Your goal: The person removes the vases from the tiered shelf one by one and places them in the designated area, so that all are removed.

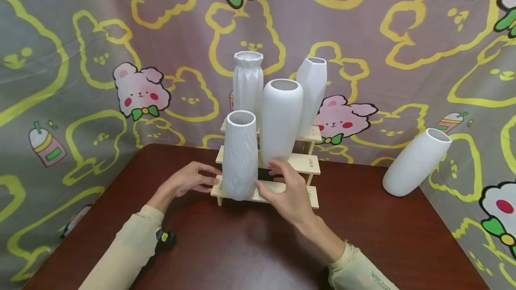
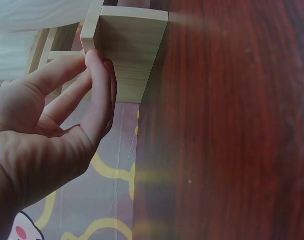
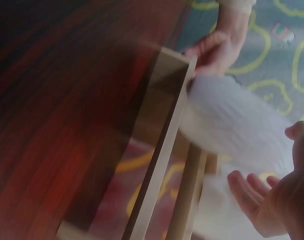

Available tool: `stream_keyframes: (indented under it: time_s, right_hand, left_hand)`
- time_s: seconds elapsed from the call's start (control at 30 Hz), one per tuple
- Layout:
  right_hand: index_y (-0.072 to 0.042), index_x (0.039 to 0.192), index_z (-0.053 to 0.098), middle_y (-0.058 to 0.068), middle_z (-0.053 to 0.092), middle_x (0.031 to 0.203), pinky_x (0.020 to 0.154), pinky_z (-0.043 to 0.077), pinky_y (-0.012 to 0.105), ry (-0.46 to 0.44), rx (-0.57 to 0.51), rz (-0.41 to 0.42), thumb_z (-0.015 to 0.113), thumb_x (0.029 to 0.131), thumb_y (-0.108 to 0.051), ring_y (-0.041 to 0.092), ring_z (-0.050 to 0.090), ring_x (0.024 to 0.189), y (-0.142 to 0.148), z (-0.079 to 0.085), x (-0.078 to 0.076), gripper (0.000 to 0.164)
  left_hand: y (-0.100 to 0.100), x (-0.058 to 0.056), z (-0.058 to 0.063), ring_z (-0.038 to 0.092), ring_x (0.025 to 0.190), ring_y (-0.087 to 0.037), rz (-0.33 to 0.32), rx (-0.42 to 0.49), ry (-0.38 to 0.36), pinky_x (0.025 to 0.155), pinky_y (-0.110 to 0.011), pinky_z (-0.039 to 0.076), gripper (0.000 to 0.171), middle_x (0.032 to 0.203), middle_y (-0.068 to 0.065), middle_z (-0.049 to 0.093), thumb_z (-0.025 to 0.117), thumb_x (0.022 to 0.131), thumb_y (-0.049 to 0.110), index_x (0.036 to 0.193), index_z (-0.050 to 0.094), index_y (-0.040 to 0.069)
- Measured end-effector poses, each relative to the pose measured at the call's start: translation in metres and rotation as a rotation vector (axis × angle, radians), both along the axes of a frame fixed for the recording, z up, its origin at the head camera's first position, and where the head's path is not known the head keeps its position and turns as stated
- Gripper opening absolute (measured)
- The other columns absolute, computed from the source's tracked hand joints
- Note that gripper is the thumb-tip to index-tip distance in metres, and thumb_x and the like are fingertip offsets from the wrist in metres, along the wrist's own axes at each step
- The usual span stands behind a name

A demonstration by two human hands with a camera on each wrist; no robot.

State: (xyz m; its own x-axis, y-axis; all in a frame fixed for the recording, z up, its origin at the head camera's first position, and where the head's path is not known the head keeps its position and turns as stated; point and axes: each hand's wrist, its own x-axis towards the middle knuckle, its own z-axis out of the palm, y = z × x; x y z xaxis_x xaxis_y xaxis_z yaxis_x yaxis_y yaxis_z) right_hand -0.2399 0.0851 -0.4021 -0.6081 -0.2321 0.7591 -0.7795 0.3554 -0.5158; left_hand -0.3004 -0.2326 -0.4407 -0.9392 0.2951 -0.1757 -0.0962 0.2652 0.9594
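Observation:
A white vase with a wavy leaf-like relief [image 1: 240, 160] stands on the lowest step of a three-tier pale wooden display stand [image 1: 308, 162]. My left hand [image 1: 193, 178] grips the left end of that step, fingertips at the plank's edge, as the left wrist view shows. To the right of the vase is my right hand [image 1: 288, 191], its thumb and fingers spread and loosely bent. In the right wrist view the right hand's fingers [image 3: 246, 192] stand apart from the blurred vase [image 3: 231, 120]. A smooth white vase [image 1: 282, 120] stands on the middle step.
On the top step stand a ribbed white vase with a scalloped rim [image 1: 247, 82] and a faceted white vase [image 1: 312, 95]. Another white vase [image 1: 417, 162] is on the dark red wooden table [image 1: 354, 218] at far right. A cartoon-patterned curtain [image 1: 181, 35] hangs behind.

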Motion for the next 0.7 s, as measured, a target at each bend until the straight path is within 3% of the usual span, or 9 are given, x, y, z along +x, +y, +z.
stream_keyframes:
  time_s: [0.2, 0.33, 0.7]
  right_hand:
    - [-0.008, 0.137, 0.056, 0.003, 0.064, 0.122, 0.086, 0.054, 0.044, -0.131, 0.089, -0.056, 0.088, 0.079, -0.043, 0.024, 0.064, 0.107, -0.026, 0.0, 0.005, 0.075]
    - [-0.012, 0.144, 0.05, 0.001, 0.06, 0.127, 0.088, 0.052, 0.042, -0.217, 0.104, -0.111, 0.086, 0.077, -0.054, 0.018, 0.061, 0.111, -0.035, 0.001, 0.006, 0.087]
    - [-0.021, 0.152, 0.038, -0.002, 0.054, 0.132, 0.093, 0.049, 0.045, -0.36, -0.046, -0.022, 0.088, 0.078, -0.047, 0.016, 0.056, 0.116, -0.056, -0.011, 0.0, 0.092]
  left_hand:
    - [0.002, 0.002, 0.0, 0.072, 0.089, -0.031, 0.008, -0.01, 0.011, 0.076, -0.046, 0.058, 0.04, 0.116, -0.023, 0.068, 0.083, 0.086, 0.011, 0.121, 0.071, -0.004]
    - [0.003, 0.003, 0.0, 0.071, 0.089, -0.031, 0.001, -0.005, 0.01, 0.078, -0.047, 0.058, 0.041, 0.113, -0.022, 0.069, 0.082, 0.087, 0.011, 0.122, 0.07, -0.005]
    - [0.001, 0.002, 0.0, 0.071, 0.087, -0.03, 0.006, -0.007, -0.003, 0.077, -0.047, 0.058, 0.041, 0.111, -0.02, 0.07, 0.083, 0.086, 0.012, 0.122, 0.07, -0.004]
